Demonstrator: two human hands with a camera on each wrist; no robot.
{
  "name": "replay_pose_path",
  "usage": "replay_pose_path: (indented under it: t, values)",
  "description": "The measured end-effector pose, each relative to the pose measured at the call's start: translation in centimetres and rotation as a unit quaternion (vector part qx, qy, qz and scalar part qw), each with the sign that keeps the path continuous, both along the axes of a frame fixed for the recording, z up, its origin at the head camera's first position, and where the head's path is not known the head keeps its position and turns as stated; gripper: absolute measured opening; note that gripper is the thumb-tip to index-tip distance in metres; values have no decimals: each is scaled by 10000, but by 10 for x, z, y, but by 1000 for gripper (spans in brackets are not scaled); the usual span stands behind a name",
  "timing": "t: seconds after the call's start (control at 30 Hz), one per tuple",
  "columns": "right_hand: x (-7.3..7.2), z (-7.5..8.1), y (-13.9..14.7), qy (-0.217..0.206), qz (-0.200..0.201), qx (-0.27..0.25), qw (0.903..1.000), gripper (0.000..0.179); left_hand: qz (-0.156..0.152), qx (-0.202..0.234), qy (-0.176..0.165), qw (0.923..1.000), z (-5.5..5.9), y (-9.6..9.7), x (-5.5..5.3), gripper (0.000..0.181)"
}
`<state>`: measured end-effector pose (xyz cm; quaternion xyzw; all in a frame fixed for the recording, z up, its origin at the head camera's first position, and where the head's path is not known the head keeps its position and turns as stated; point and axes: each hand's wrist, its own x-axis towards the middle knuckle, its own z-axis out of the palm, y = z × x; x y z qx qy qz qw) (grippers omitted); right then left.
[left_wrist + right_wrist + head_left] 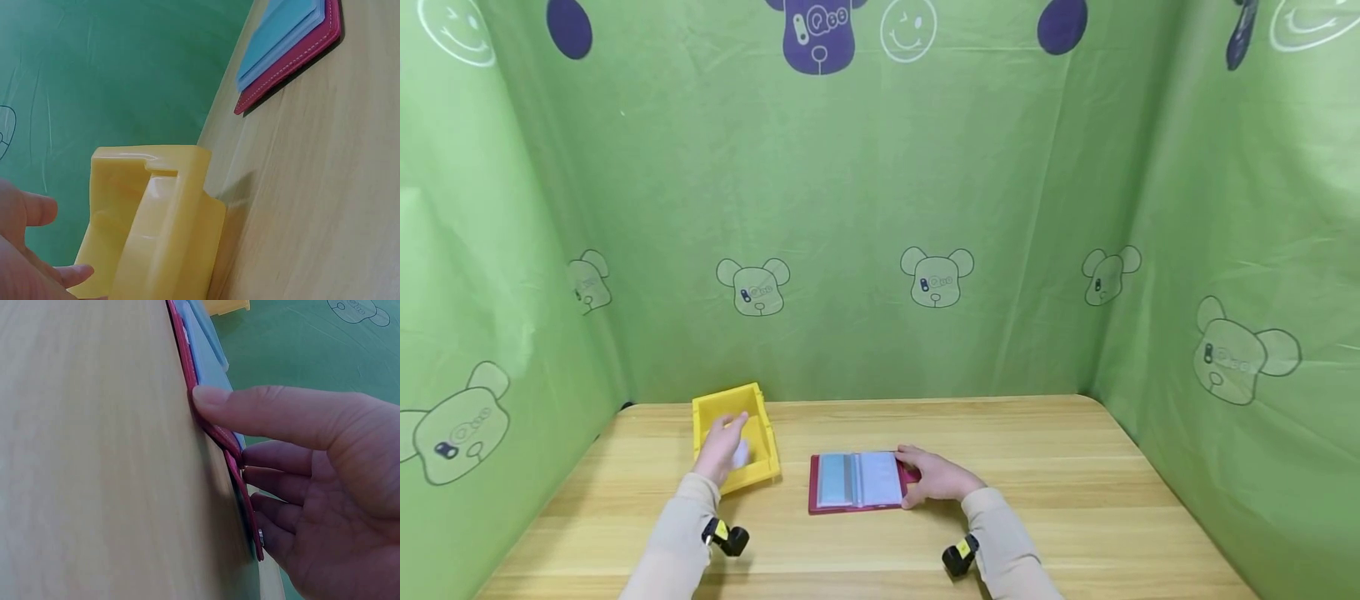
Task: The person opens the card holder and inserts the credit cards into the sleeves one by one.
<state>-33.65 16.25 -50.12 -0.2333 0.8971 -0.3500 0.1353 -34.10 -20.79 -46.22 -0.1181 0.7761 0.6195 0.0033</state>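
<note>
A red card holder (812,487) lies open on the table, pale blue plastic sleeves (880,477) showing inside. My right hand (938,477) grips its right end, thumb at the near corner and fingers around the far side. In the right wrist view a strap with a metal snap (261,537) sticks out beside the fingers. My left hand (721,450) reaches over the yellow bin (766,446), its thumb and fingers spread apart. Under it, a small whitish thing (741,454) shows in the bin. The left wrist view shows nothing between the visible fingers (40,209).
The wooden table (1000,550) carries the bin at its back left and the card holder near its middle. A green printed curtain (850,350) hangs behind and along both sides. A small black camera (730,537) sits on each wrist.
</note>
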Motion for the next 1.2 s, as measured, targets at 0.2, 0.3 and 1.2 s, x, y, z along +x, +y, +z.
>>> replay_pose_path:
  t: [0.2, 0.3, 1.2]
  values:
    - [1, 1, -1, -18, -31, 15, 10000, 91, 160, 211, 0, 9996, -3, -2, -4, 68]
    - [1, 0, 0, -50, -49, 2, 10000, 91, 251, 468, -7, 9986, -3, -2, -5, 66]
    - [-3, -3, 2, 74, 88, -56, 9999, 91, 705, 1448, 502, 9857, -3, 5, -8, 57]
